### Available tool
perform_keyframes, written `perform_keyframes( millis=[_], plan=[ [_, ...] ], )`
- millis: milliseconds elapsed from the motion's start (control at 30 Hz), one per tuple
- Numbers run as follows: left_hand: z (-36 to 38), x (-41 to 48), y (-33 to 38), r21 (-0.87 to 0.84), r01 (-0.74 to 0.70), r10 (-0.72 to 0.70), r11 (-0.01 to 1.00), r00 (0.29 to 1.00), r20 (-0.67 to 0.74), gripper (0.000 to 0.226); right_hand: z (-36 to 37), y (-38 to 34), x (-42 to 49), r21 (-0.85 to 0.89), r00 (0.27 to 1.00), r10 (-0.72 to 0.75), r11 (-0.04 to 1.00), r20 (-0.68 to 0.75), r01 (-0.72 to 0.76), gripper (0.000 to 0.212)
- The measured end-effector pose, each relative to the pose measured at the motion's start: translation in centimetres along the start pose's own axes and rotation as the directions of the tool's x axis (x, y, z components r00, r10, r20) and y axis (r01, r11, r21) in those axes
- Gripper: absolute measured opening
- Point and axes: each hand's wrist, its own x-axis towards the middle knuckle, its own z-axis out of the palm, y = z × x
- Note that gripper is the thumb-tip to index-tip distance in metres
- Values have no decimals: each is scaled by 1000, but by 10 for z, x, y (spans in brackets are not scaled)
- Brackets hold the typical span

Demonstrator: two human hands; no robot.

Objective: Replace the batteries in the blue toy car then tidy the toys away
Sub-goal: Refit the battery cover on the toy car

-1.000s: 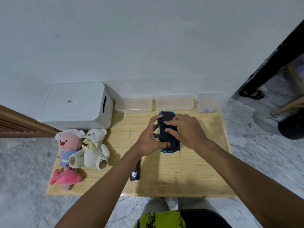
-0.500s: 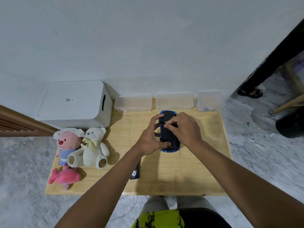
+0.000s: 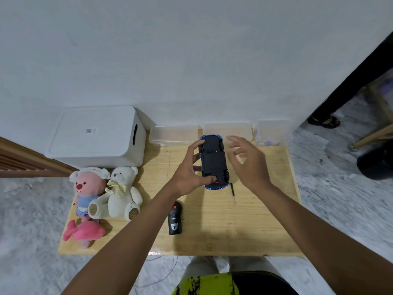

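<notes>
The blue toy car [image 3: 213,160] lies upside down on the wooden table [image 3: 212,235], its black underside up. My left hand [image 3: 189,169] grips the car from its left side, thumb at the near end and fingers at the far wheel. My right hand [image 3: 246,160] hovers just right of the car with fingers spread and loosely bent, holding nothing. A small screwdriver [image 3: 233,193] lies on the table by the car's near right corner. A black remote control [image 3: 175,219] lies nearer to me.
A white lidded storage box [image 3: 95,137] stands at the back left. Three clear plastic containers [image 3: 173,135] line the wall behind the car. A pink beaver plush [image 3: 88,188], a white teddy bear [image 3: 123,192] and a pink plush [image 3: 83,232] sit at the table's left.
My right hand has lifted off the car's underside and moved to the right, fingers spreading. My left hand keeps its grip on the car.
</notes>
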Motion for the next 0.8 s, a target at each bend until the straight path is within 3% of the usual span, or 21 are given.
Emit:
perform_keyframes(
  millis=[67, 167, 233, 267, 367, 500, 667, 800],
  plan=[
    [-2, 0, -2, 15, 11, -11, 1000, 1000, 2, 104, -5, 12, -1, 1, 985, 159, 987, -74, -159, 25],
    [-3, 0, -4, 21, 24, -24, 999, 1000, 6, 103, -1, 48, -6, -257, 881, 446, 880, 156, -400, 13],
    [-3, 1, -5, 27, 35, -35, 999, 999, 9, 103, 9, 66, -14, -420, 782, 555, 805, 284, -419, 18],
    [-4, 1, -6, 29, 40, -40, 999, 999, 11, 103, 15, 72, -18, -463, 766, 569, 788, 298, -406, 22],
    [-7, 2, -7, 33, 59, -60, 998, 998, 11, 104, 31, 81, -26, -468, 808, 547, 785, 218, -406, 24],
    [-10, 0, -10, 38, 77, -77, 996, 997, 10, 103, 40, 89, -27, -434, 818, 547, 790, 178, -433, 2],
    [-12, -2, -12, 26, 93, -94, 995, 995, 16, 103, 22, 75, -16, -283, 811, 572, 803, 119, -525, 11],
    [-13, -3, -12, 14, 102, -102, 995, 995, 22, 101, -9, 33, 16, -210, 946, 320, 930, 55, -302, 18]
  ],
)
